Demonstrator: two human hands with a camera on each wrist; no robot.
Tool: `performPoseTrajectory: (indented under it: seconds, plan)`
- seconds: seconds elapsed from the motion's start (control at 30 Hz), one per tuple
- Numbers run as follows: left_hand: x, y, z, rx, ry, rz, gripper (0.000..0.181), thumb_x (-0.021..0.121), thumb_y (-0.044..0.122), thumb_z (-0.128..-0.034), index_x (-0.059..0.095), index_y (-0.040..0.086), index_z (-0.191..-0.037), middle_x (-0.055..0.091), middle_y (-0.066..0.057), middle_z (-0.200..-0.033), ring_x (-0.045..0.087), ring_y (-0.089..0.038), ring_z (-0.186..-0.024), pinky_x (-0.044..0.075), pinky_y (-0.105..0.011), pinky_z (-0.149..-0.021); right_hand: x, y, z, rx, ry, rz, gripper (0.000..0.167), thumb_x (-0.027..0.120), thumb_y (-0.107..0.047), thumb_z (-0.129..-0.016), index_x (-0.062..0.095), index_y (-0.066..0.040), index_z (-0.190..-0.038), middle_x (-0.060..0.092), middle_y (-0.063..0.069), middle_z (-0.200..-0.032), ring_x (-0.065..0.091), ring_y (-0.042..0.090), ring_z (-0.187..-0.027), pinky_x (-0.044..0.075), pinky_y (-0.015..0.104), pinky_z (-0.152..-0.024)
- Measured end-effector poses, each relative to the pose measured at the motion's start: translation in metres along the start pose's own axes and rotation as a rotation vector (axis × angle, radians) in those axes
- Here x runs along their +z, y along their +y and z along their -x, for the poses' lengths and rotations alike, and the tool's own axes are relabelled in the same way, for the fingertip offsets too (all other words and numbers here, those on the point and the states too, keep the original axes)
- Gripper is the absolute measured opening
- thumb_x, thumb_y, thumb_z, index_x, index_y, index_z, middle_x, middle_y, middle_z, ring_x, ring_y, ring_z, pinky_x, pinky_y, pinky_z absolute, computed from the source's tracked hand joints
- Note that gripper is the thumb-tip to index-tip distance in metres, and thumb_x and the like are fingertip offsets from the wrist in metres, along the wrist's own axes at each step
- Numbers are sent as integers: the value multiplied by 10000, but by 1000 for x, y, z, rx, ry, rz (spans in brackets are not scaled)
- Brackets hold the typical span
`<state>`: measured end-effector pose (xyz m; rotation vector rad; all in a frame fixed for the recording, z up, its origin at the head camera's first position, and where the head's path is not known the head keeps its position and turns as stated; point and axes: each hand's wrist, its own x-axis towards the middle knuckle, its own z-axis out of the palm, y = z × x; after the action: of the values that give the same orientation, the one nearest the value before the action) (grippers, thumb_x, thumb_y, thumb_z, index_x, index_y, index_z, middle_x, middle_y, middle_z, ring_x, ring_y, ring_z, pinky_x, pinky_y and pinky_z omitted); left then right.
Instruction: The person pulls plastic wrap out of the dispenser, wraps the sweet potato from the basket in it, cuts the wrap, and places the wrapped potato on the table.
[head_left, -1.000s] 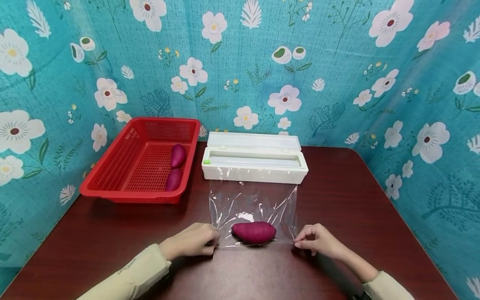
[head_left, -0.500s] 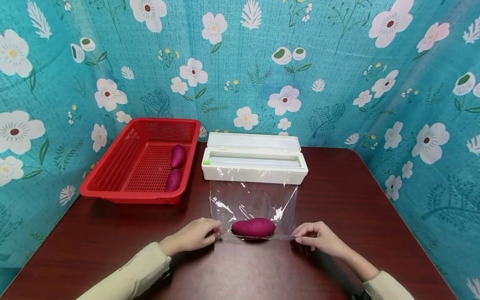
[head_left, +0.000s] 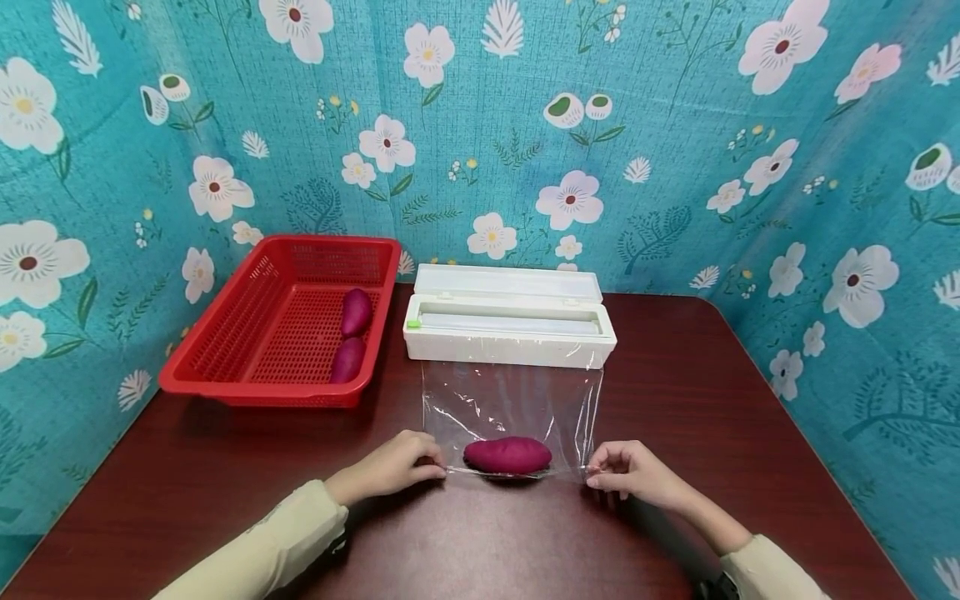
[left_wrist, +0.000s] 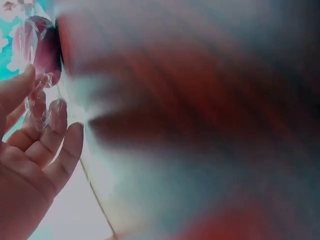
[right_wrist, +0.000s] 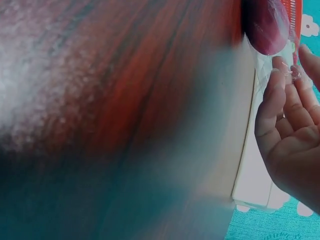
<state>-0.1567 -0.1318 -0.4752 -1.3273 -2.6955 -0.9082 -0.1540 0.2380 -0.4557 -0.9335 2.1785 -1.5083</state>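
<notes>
Left hand and right hand, fingers part-curled, each pinch a near corner of the clear film. Purple tuber lies between them by the film's near edge; how far the film covers it is hard to judge.

Dark red-brown table beneath a red basket, white box and clear film

turquoise cloth hanging with white-flower print: upper frame, left to right edges | dark red-brown wood-grain table: across bottom | pale glare: lower centre
</notes>
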Motion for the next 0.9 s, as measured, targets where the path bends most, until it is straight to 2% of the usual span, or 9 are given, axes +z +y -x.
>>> performPoseTrajectory:
  seconds: [0.1, 0.17, 0.3, 0.37, 0.43, 0.53, 0.6, 0.73, 0.9]
  plan:
    - [1, -3, -1, 8, 26, 24, 65, 672, 131, -787, 656, 139, -725, 527, 123, -699, 502, -16, -662, 423, -167, -617, 0, 1, -2, -20, -9, 3, 61, 612, 66, -786, 569, 25, -769, 566, 204, -644, 528, 308, -454, 411, 342, -362]
    - [1, -4, -1, 12, 50, 38, 65, 687, 131, -773, 662, 138, -714, 520, 115, -708, 502, -31, -663, 423, -168, -613, -1, 7, -4, -58, 6, 21, 77, 627, 73, -771, 591, 7, -752, 583, 155, -651, 535, 223, -479, 421, 317, -391]
    - [1, -3, -3, 28, 92, 34, 60, 716, 128, -740, 676, 134, -695, 552, 65, -755, 510, -67, -728, 418, -181, -664, -1, 16, -7, -159, 66, 71, 166, 663, 102, -717, 638, -61, -733, 611, 99, -708, 546, 114, -650, 449, 246, -549]
    - [1, -3, -4, 35, 100, 27, 53, 720, 118, -731, 683, 130, -694, 590, 30, -790, 521, -83, -769, 415, -190, -695, -2, 18, -8, -204, 83, 75, 188, 677, 105, -699, 651, -78, -735, 616, 118, -749, 560, 138, -744, 450, 218, -645]
    - [0, -3, -4, 36, 94, 38, 43, 711, 109, -739, 690, 118, -704, 622, 5, -818, 538, -90, -800, 422, -193, -717, -2, 18, -9, -223, 69, 39, 159, 671, 107, -705, 656, -46, -750, 623, 162, -791, 585, 188, -808, 455, 205, -705]
    - [0, -2, -4, 14, 81, 99, 36, 692, 88, -757, 690, 97, -723, 637, 17, -789, 560, -52, -762, 441, -184, -703, -2, 18, -9, -207, 35, -22, 92, 643, 107, -736, 643, 22, -770, 632, 195, -819, 606, 208, -828, 476, 221, -700]
    - [0, -1, -4, -20, 73, 153, 49, 680, 82, -771, 685, 86, -722, 626, 42, -720, 544, -4, -677, 449, -172, -651, -2, 16, -9, -175, 31, -45, 66, 624, 106, -756, 631, 44, -778, 642, 179, -800, 618, 161, -778, 489, 229, -639]
    - [0, 0, -3, -141, 68, 239, 98, 654, 95, -797, 666, 81, -701, 578, 48, -586, 458, 47, -523, 427, -167, -515, -3, 16, -10, -119, 59, -43, 60, 595, 94, -787, 604, 36, -773, 627, 159, -725, 585, 61, -680, 480, 236, -548]
    - [-2, 0, -5, -290, 84, 301, 153, 624, 108, -828, 656, 65, -684, 595, 15, -588, 489, -31, -503, 427, -196, -454, -6, 20, -9, -54, 69, -53, 52, 550, 75, -830, 556, 68, -779, 609, 237, -709, 620, 130, -664, 506, 322, -538]
